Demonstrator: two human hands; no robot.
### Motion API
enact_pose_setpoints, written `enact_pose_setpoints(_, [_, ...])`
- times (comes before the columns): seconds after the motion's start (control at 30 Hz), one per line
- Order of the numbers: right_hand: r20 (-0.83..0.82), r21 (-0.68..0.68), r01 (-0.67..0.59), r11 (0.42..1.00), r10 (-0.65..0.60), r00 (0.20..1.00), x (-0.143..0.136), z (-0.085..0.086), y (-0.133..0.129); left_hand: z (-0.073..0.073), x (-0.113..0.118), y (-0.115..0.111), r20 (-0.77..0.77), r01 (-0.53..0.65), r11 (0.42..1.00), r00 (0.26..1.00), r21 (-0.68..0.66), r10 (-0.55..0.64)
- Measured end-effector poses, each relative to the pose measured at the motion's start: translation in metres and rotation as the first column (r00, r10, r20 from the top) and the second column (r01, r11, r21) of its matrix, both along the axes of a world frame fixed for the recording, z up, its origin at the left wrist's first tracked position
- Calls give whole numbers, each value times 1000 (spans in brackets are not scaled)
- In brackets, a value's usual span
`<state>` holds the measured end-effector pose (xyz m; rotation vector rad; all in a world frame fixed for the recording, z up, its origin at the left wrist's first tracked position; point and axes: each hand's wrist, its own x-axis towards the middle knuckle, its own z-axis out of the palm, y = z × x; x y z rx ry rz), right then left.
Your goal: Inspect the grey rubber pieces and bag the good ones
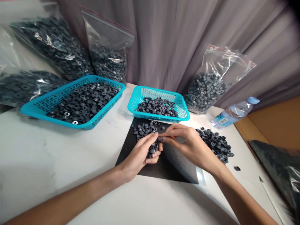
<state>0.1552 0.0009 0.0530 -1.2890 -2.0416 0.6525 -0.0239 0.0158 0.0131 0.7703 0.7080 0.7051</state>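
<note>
My left hand (142, 153) is cupped around several small dark grey cylindrical rings (152, 150), its fingers curled beneath them. Right beside it, my right hand (182, 139) pinches one grey ring (160, 139) between thumb and fingers, close to the left thumb. Both hands are above a black mat (154, 170). Behind them on the mat lies a loose heap of the same rings (142, 128). A second heap of rings (217, 143) rests on the white table to the right of my right hand.
A small blue basket (159, 118) and a larger one (89, 125) hold rings. Zip bags of rings stand behind, one at right (206, 90). A water bottle (235, 112), a single ring (237, 168) and a cardboard box (276, 122) are on the right.
</note>
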Motion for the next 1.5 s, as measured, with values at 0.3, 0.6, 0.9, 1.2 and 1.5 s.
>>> enact_pose_setpoints(0.3, [27,0,57,998,-57,998,5,4,-1,0,-1,2,50,-11,997,999,-70,15])
enact_pose_setpoints(0.6, [58,-38,14,999,-12,998,6,12,-7,2,-2,1,26,10,1000,1000,-13,-10])
enact_pose_setpoints(0.9, [9,-46,-1,999,1,1000,-5,7,-9,-2,0,-2,-8,-19,999,1000,39,19])
enact_pose_setpoints(1.2, [13,-43,20,999,-20,1000,-5,8,-10,-4,2,-5,32,-54,997,998,-49,55])
enact_pose_setpoints(1.5, [-3,-66,56,996,-57,998,-1,9,-8,-6,-1,-4,-86,11,998,996,60,-5])
